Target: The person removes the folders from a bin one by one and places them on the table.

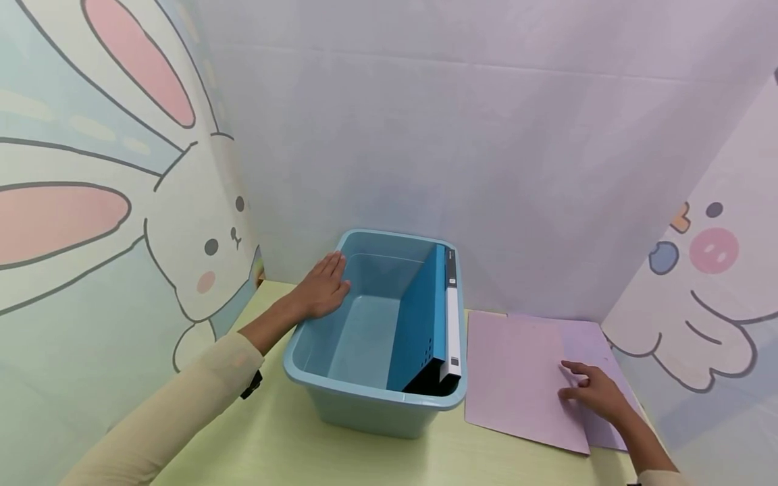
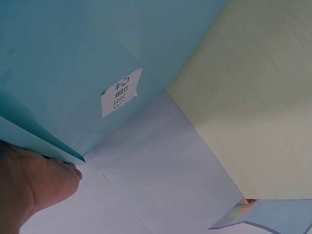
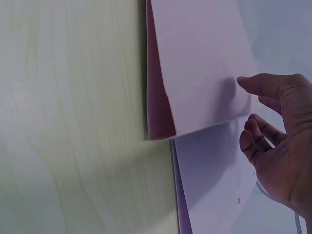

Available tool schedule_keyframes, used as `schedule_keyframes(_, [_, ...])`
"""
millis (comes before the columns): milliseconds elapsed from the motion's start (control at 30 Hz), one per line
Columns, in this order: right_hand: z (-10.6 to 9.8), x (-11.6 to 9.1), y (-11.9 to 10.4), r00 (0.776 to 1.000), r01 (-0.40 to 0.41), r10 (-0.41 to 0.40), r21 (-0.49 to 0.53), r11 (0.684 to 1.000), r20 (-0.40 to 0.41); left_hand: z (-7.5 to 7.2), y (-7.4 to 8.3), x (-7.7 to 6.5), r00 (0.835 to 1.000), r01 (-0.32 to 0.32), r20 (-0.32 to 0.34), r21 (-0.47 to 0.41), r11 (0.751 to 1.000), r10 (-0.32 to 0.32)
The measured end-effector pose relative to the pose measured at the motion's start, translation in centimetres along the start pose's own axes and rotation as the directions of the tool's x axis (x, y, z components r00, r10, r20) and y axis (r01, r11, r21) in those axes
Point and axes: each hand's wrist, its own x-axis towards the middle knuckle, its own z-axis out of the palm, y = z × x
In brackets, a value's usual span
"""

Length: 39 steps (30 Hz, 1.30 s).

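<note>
My left hand rests on the left rim of a light blue plastic tub, its fingers straight. In the left wrist view, that hand lies against the rim. A blue file folder with a black and white spine label stands tilted along the tub's right wall. My right hand hovers over a pink folder, with thumb and index finger apart. In the right wrist view nothing shows between those fingers. Under the pink folder lies a purple folder, partly covered.
The tub and folders sit on a pale wooden table. A plain cloth wall rises right behind them, with printed cartoon panels at both sides. A handwritten paper label is stuck on the tub's outer side.
</note>
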Motion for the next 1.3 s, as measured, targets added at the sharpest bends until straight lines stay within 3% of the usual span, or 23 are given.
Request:
schedule_keyframes(267, [2.4, 0.7, -2.5, 0.986, 0.106, -0.118, -0.102, 0.989, -0.119, 0.1, -0.1, 0.0, 1.000, -0.009, -0.008, 0.000, 1.000, 0.009])
schedule_keyframes(433, [4.5, 1.4, -6.0, 0.974, 0.201, -0.210, -0.095, 0.975, -0.090, 0.0, 0.0, 0.0, 1.000, -0.005, -0.004, 0.010, 1.000, 0.005])
schedule_keyframes(633, [7.3, 2.1, -10.2, 0.960, 0.279, -0.281, -0.115, 0.953, 0.004, -0.1, 0.1, -0.1, 1.000, -0.004, -0.005, 0.010, 1.000, 0.004])
schedule_keyframes(933, [9.9, 3.0, -14.2, 0.955, 0.250, -0.234, -0.071, 0.966, 0.185, -0.1, 0.0, 0.0, 1.000, -0.002, 0.002, -0.013, 1.000, 0.002])
schedule_keyframes(1300, [11.4, 3.5, -14.6, 0.959, 0.186, -0.149, -0.140, 0.972, 0.242, 0.0, -0.1, 0.1, 1.000, -0.005, 0.000, -0.007, 1.000, 0.005])
